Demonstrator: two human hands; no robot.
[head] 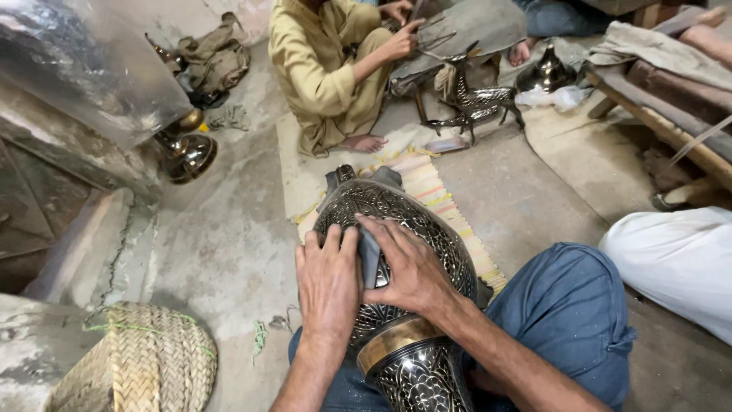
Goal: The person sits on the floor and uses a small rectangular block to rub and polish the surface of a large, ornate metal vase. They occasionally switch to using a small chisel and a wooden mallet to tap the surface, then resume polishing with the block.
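Directly below the camera, a large engraved metal vase (396,229) is laid across the lap, its long axis running away from the body and its brass band nearest. Both hands are pressed side by side on its belly: the left hand (328,282) flat, the right hand (412,267) closed on a grey cloth (370,255). A woven basket (149,358) lies left; a seated co-worker (328,69) is ahead.

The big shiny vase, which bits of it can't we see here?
Head view:
- Vase base: cut off by the bottom edge.
- Its middle: covered by the left hand and right hand.
- Grey cloth: mostly hidden between the hands.
- Its underside: turned away, resting on the lap.
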